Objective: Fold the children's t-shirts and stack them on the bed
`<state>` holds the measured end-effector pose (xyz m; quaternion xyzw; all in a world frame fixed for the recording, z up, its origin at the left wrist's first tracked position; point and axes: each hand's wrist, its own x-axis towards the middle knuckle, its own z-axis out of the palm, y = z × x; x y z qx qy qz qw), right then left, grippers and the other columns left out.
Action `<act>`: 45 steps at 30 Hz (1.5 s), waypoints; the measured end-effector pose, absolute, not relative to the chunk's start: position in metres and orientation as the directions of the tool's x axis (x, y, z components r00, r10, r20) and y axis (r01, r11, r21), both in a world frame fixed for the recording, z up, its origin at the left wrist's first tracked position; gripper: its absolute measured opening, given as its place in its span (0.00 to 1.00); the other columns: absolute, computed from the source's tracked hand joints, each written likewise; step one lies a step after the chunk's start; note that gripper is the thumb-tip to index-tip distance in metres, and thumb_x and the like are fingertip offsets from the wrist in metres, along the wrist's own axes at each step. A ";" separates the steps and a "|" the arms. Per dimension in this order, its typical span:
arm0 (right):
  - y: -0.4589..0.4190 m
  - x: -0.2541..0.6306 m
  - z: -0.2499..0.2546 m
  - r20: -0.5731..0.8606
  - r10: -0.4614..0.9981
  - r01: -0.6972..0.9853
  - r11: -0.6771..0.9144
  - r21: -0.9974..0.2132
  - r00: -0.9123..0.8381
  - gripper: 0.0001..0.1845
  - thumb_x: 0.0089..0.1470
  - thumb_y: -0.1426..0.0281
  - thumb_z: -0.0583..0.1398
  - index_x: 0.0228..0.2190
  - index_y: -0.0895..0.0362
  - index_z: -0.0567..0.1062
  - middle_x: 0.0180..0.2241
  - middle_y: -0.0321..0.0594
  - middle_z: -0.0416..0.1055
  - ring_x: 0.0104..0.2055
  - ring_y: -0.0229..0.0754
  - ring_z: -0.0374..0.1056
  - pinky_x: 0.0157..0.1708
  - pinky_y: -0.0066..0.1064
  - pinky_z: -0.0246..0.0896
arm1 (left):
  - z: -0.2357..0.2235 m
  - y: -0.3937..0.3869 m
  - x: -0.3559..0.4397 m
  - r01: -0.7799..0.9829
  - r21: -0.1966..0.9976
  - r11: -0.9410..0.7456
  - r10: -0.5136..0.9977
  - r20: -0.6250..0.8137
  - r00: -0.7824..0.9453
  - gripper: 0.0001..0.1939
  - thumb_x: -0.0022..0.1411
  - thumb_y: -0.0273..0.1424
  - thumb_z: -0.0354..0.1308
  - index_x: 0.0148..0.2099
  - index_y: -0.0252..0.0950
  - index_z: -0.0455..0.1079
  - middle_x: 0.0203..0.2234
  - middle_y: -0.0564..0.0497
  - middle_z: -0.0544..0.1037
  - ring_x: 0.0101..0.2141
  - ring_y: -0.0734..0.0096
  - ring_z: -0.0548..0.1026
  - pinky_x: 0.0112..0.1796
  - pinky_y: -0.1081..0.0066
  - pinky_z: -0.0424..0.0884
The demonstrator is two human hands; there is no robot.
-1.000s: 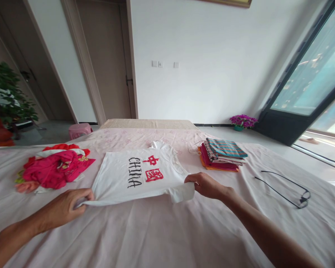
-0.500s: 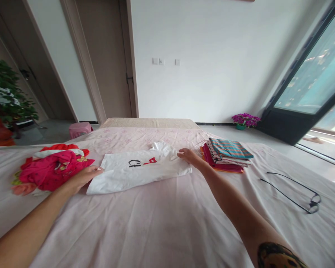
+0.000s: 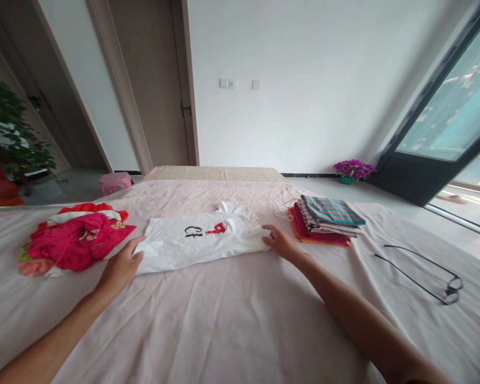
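Observation:
A white T-shirt (image 3: pixel 176 253) with black lettering and a red print lies folded lengthwise on the pink bed sheet (image 3: pixel 224 320). My left hand (image 3: pixel 120 266) grips its left end, thumb and fingers closed around the edge. At the opposite end my right hand (image 3: pixel 282 242) pinches the T-shirt's edge between thumb and fingers. The ruffled part of the shirt (image 3: pixel 234 208) sticks out along the far side. Close to my left hand lies a loose heap of red and pink clothes (image 3: pixel 72 242).
Right of the shirt stands a stack of folded clothes (image 3: pixel 328 218), a striped piece on top. Black-framed glasses (image 3: pixel 450 293) rest farther right on the sheet. Beyond the bed are a pink stool (image 3: pixel 115 182), a pot of purple flowers (image 3: pixel 352 169) and a leafy plant (image 3: pixel 12 128).
My right hand has slid from the shirt's far right corner nearer to me along its right end. My left hand has shifted slightly nearer, and the shirt's left end is drawn in.

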<state>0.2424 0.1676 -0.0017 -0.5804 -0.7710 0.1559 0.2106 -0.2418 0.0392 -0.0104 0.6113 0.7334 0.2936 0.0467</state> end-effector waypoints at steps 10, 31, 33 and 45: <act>0.149 0.273 0.019 -0.032 0.952 0.890 0.272 -0.365 -0.304 0.23 0.55 0.62 0.61 0.52 0.54 0.74 0.33 0.41 0.76 0.33 0.44 0.71 0.34 0.31 0.59 | -0.013 0.005 -0.233 0.982 0.133 0.133 0.959 0.234 -0.162 0.23 0.65 0.33 0.43 0.59 0.39 0.65 0.52 0.42 0.74 0.44 0.57 0.78 0.40 0.64 0.72; 0.181 0.164 -0.021 0.102 0.774 0.765 0.633 -0.119 -0.624 0.34 0.68 0.54 0.42 0.68 0.57 0.49 0.69 0.46 0.45 0.71 0.50 0.39 0.67 0.45 0.37 | -0.041 0.048 -0.157 0.947 0.094 -0.306 0.921 0.281 0.270 0.27 0.69 0.43 0.46 0.68 0.47 0.58 0.67 0.46 0.59 0.66 0.56 0.55 0.63 0.51 0.53; 0.182 0.169 -0.021 0.082 0.791 0.784 0.611 -0.110 -0.606 0.34 0.68 0.53 0.41 0.68 0.56 0.49 0.69 0.45 0.43 0.71 0.49 0.37 0.67 0.45 0.35 | -0.041 0.044 -0.162 0.962 0.079 -0.261 0.936 0.263 0.233 0.28 0.68 0.46 0.46 0.68 0.47 0.57 0.68 0.45 0.57 0.67 0.54 0.54 0.63 0.49 0.51; 0.176 0.179 -0.020 0.089 0.870 0.868 0.491 -0.075 -0.484 0.33 0.67 0.53 0.42 0.67 0.53 0.53 0.69 0.45 0.45 0.71 0.48 0.41 0.66 0.48 0.33 | -0.038 0.032 -0.168 0.997 0.023 0.076 0.977 0.199 -0.079 0.33 0.66 0.49 0.45 0.69 0.42 0.57 0.67 0.36 0.57 0.66 0.43 0.53 0.61 0.43 0.46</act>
